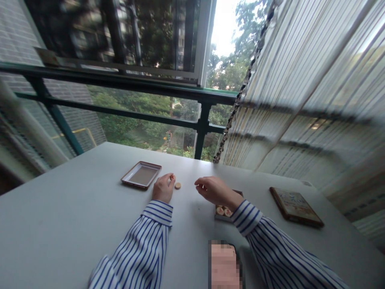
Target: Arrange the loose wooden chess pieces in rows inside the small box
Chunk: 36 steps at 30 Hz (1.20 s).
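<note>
My left hand (163, 188) pinches a round wooden Chinese chess piece (172, 177) with a reddish mark between thumb and fingers. Just beside those fingertips, a plain light wooden disc (178, 186) lies on the white table. Over the far left part of a shallow box (230, 219) hovers my right hand (214, 190), thumb and fingers curled together; I cannot make out whether anything is between them. Inside that box sit round pieces with red characters (220, 211), partly covered by my right hand and sleeve.
A shallow brown-rimmed tray (146, 187) lies left of my left hand. At the right rests a flat brown case (296, 205) with a patterned top. A dark-edged, pixelated object (225, 265) is at the near edge. Beyond the table (75, 212) are a green railing (120, 85) and a striped curtain (288, 80).
</note>
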Each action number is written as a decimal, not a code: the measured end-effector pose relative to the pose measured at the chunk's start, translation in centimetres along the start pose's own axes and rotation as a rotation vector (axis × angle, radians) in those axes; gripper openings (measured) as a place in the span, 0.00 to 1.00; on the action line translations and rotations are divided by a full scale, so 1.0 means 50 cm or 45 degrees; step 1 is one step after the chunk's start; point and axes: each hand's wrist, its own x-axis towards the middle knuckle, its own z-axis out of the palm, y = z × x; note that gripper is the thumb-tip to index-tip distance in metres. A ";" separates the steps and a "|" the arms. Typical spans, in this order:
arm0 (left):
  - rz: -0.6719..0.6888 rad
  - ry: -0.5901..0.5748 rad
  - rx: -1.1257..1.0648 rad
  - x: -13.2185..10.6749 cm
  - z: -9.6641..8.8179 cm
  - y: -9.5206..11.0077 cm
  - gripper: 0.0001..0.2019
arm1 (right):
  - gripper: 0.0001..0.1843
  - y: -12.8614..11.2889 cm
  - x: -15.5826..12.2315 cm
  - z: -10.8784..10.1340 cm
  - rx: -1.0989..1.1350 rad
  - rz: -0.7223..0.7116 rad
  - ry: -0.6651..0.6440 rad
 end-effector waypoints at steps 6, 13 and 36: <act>0.082 0.135 -0.039 -0.005 -0.002 0.020 0.11 | 0.13 0.006 -0.019 -0.016 0.027 0.012 0.044; 0.137 0.174 -0.007 -0.014 -0.016 0.060 0.10 | 0.13 0.016 -0.046 -0.038 0.115 0.045 0.091; 0.333 0.171 -0.088 -0.054 -0.027 0.138 0.08 | 0.14 0.052 -0.126 -0.047 0.285 0.187 0.188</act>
